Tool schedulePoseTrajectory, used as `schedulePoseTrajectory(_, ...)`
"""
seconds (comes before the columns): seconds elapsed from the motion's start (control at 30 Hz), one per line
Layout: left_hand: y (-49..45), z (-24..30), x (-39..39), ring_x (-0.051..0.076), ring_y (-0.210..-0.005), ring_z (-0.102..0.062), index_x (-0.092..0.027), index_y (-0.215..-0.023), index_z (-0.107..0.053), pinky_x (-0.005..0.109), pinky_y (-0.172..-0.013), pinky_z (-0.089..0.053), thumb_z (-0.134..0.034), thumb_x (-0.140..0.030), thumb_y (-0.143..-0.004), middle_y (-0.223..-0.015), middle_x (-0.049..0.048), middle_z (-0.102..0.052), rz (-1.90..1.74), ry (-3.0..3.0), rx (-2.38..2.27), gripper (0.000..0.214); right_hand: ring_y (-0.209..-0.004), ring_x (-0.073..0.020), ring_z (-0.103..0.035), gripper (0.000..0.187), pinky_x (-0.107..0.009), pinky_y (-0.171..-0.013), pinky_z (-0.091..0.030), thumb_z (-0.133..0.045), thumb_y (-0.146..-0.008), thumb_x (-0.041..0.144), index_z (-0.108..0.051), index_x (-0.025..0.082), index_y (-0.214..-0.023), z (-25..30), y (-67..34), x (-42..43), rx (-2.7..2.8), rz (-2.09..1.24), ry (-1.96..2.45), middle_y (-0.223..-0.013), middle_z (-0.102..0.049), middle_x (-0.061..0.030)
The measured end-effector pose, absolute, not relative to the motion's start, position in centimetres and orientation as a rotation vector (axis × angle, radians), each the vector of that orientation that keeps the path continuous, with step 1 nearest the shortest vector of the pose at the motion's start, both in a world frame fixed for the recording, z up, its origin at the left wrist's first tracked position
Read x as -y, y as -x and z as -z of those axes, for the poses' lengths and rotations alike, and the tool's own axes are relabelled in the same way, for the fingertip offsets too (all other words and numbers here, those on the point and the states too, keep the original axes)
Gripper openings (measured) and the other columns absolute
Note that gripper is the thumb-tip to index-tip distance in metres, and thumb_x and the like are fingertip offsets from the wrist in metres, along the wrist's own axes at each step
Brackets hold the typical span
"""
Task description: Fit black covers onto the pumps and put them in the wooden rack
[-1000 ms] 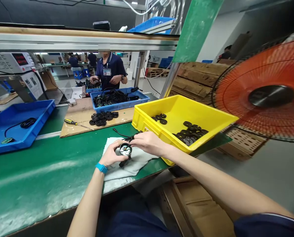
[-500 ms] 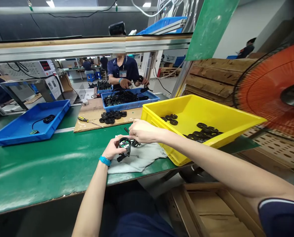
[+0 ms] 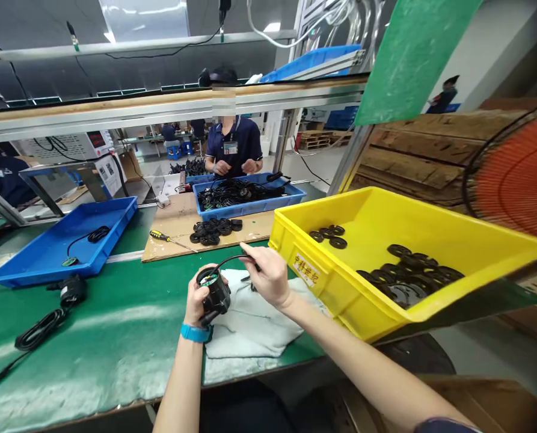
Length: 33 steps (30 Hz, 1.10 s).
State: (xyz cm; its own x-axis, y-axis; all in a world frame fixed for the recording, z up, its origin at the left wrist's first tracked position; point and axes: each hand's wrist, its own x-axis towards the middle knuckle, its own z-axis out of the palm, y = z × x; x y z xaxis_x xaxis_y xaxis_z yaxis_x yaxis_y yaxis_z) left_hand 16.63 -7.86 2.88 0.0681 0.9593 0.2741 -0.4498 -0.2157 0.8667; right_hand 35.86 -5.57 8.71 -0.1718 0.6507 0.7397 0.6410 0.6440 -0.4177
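Housing (image 3: 219, 296), blk & cup-shaped, sits in L hand (image 3: 196, 299) over left part of white cloth (image 3: 259, 337) on green bench (image 3: 128, 343); can't tell if it touches. It's tilted, open end up, bit of green PCB (image 3: 208, 279) showing inside. L hand: thumb & fingers curled round housing, gripping it. R hand (image 3: 270, 273): thumb & fingers pinching blk cable (image 3: 227, 260), which arcs across from housing's open end; exact contact partly hidden. Teal wristband (image 3: 195, 333) on L wrist. Yellow bin (image 3: 349, 294) just right of R hand, w/ blk rings (image 3: 415, 267) in 2 groups. Beyond cloth: cardboard sheet (image 3: 175, 210) w/ ring pile (image 3: 211, 230) & yellow/blk screwdriver (image 3: 162, 236) alongside. Cable tray (image 3: 254, 209), blue, at back of cardboard; co-worker (image 3: 236, 144) behind it, both hands near its far edge. Far L: 2nd blue tray (image 3: 47, 246) w/ coiled cable (image 3: 98, 234) & small round board (image 3: 70, 261); nearer, another blk unit (image 3: 73, 290) w/ bundled lead (image 3: 40, 331) on bench.
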Motion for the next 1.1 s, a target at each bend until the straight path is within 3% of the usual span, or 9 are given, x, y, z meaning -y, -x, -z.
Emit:
schedulePoseTrajectory(0.1, -16.4, -3.0, 8.1, 0.024, -0.087, -0.066, -0.022, -0.118, -0.06, 0.035, -0.072, -0.057, -0.062, -0.062, -0.074, -0.095, 0.0066, -0.067, -1.549, -1.103, -0.687, 0.06, -0.084, -0.0244, -0.065, 0.027, -0.039, -0.082, -0.051, -0.05, -0.096, 0.037, -0.072, 0.022, -0.103, -6.4, -36.2, 4.7, 1.647, -0.254, 1.197, -0.086, -0.07, -0.0087)
schedulePoseTrajectory(0.2, -16.1, -3.8, 8.2, 0.023, -0.083, -0.066, -0.02, -0.118, -0.062, 0.033, -0.069, -0.056, -0.066, -0.058, -0.072, -0.093, 0.0068, -0.067, -1.525, -1.134, -0.716, 0.059, -0.085, -0.0235, -0.066, 0.039, -0.035, -0.08, -0.05, -0.036, -0.099, 0.04, -0.068, 0.019, -0.089, -6.8, -36.4, 3.3, 1.534, -0.447, 1.304, -0.088, -0.07, -0.0106)
schedulePoseTrajectory(0.33, -16.1, -4.7, 8.1, 0.023, -0.076, -0.065, -0.019, -0.117, -0.062, 0.033, -0.066, -0.055, -0.072, -0.055, -0.068, -0.091, 0.007, -0.069, -1.472, -1.142, -0.715, 0.062, -0.087, -0.0212, -0.067, 0.043, -0.029, -0.079, -0.046, -0.025, -0.104, 0.036, -0.064, 0.019, -0.098, -12.3, -37.5, 0.6, 1.675, -0.296, 1.394, -0.093, -0.071, -0.0103)
schedulePoseTrajectory(0.53, -16.4, -4.6, 7.8, 0.022, -0.076, -0.064, -0.017, -0.111, -0.067, 0.03, -0.067, -0.052, -0.079, -0.059, -0.064, -0.09, 0.0071, -0.068, -1.274, -1.275, -0.787, 0.065, -0.085, -0.0264, -0.07, 0.017, -0.03, -0.07, -0.047, -0.063, -0.091, 0.032, -0.07, 0.016, -0.088, -14.2, -40.0, -1.5, 2.354, -0.175, 1.841, -0.089, -0.075, -0.0144)
schedulePoseTrajectory(0.63, -16.6, -4.2, 7.8, 0.021, -0.076, -0.062, -0.015, -0.109, -0.07, 0.03, -0.069, -0.05, -0.079, -0.062, -0.064, -0.092, 0.0079, -0.065, -1.198, -1.346, -0.828, 0.066, -0.088, -0.0316, -0.071, 0.024, -0.037, -0.077, -0.052, -0.08, -0.077, 0.023, -0.071, 0.01, -0.095, -10.9, -40.3, 0.0, 2.374, -0.171, 1.921, -0.087, -0.074, -0.0175)
schedulePoseTrajectory(0.73, -16.9, -4.1, 7.9, 0.023, -0.083, -0.06, -0.014, -0.108, -0.071, 0.032, -0.075, -0.049, -0.078, -0.063, -0.066, -0.099, 0.0095, -0.063, -1.179, -1.432, -0.888, 0.065, -0.118, -0.0314, -0.061, 0.056, -0.045, -0.099, -0.049, -0.073, -0.083, 0.018, -0.054, 0.01, -0.136, -8.6, -39.7, 2.0, 2.359, -0.086, 1.67, -0.124, -0.066, -0.0201)
schedulePoseTrajectory(0.8, -17.3, -4.2, 8.0, 0.024, -0.089, -0.059, -0.014, -0.107, -0.072, 0.032, -0.079, -0.048, -0.078, -0.062, -0.067, -0.102, 0.0097, -0.061, -1.177, -1.491, -0.928, 0.063, -0.132, -0.0268, -0.051, 0.061, -0.046, -0.111, -0.043, -0.062, -0.09, 0.014, -0.042, 0.015, -0.148, -7.9, -39.1, 2.8, 2.354, -0.016, 1.24, -0.14, -0.057, -0.0164)
schedulePoseTrajectory(0.93, -17.9, -4.2, 8.1, 0.026, -0.098, -0.056, -0.016, -0.109, -0.069, 0.033, -0.086, -0.045, -0.079, -0.057, -0.069, -0.103, 0.0088, -0.06, -1.155, -1.602, -0.946, 0.058, -0.123, -0.0218, -0.057, 0.042, -0.048, -0.109, -0.045, -0.042, -0.096, 0.006, -0.055, 0.019, -0.135, -7.0, -38.7, 2.6, 2.296, 0.07, 0.54, -0.124, -0.068, -0.0104)
schedulePoseTrajectory(1.1, -17.7, -4.2, 8.0, 0.024, -0.098, -0.055, -0.018, -0.112, -0.068, 0.033, -0.087, -0.043, -0.079, -0.051, -0.07, -0.103, 0.0074, -0.059, -1.162, -1.645, -0.975, 0.055, -0.087, -0.019, -0.061, 0.021, -0.036, -0.079, -0.051, -0.049, -0.098, 0.011, -0.065, 0.016, -0.109, -7.4, -39.3, 2.4, 2.162, -0.033, 0.43, -0.094, -0.073, -0.0083)
